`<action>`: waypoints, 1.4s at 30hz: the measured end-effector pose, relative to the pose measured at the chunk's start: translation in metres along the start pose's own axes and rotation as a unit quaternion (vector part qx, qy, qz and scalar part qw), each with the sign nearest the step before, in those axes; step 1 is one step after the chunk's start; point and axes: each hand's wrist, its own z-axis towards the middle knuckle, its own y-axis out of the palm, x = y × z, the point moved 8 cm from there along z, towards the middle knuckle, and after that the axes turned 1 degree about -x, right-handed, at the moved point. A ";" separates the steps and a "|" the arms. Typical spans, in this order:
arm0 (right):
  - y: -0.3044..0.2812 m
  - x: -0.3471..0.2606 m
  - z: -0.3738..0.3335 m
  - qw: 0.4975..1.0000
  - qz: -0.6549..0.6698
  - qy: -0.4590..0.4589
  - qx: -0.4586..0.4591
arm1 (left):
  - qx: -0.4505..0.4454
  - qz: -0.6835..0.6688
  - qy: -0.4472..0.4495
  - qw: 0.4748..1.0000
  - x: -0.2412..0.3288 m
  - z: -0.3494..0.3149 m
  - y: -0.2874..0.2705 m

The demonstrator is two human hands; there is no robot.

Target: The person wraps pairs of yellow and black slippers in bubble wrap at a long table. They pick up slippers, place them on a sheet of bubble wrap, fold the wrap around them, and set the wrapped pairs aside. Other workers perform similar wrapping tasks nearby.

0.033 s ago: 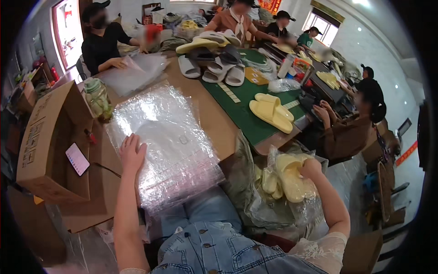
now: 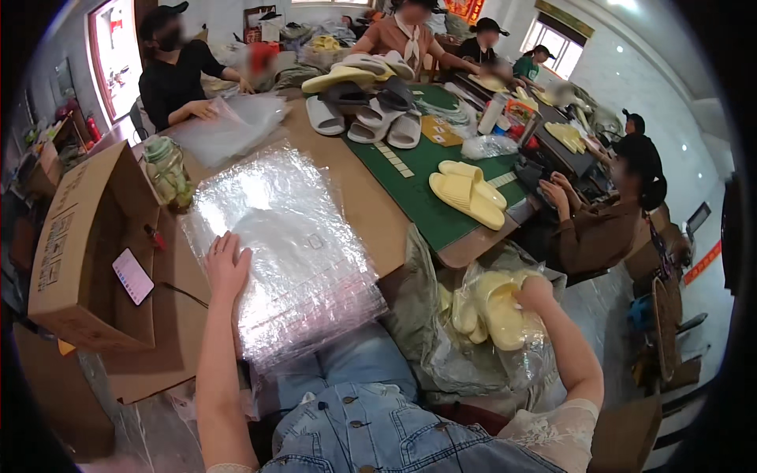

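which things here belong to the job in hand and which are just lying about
Apparently part of the job:
- clear plastic stack, under the left hand
- yellow slippers, at the right hand

Apparently just lying about:
- phone
- glass jar
- cardboard box

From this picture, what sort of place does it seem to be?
Probably a small slipper workshop: flat clear plastic lies under the left hand, yellow slippers in plastic are at the right hand, and other people are around the tables.
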 end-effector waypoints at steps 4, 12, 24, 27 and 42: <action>0.064 -0.036 0.029 0.991 -0.045 -0.060 -0.107 | 0.009 0.002 0.000 1.000 -0.003 0.001 -0.001; 0.230 -0.150 0.045 0.941 0.077 -0.237 -0.230 | 0.009 0.004 0.006 1.000 0.003 0.002 -0.008; 0.102 -0.143 0.027 0.880 0.255 -0.150 -0.371 | 0.031 -0.008 0.010 0.999 0.005 -0.003 -0.011; -0.034 -0.090 0.099 0.907 0.329 -0.115 0.239 | 0.029 -0.024 0.012 0.999 0.011 0.002 -0.007; -0.019 -0.106 0.312 0.883 0.409 -0.054 0.224 | 0.040 -0.016 0.005 0.999 0.011 -0.002 -0.008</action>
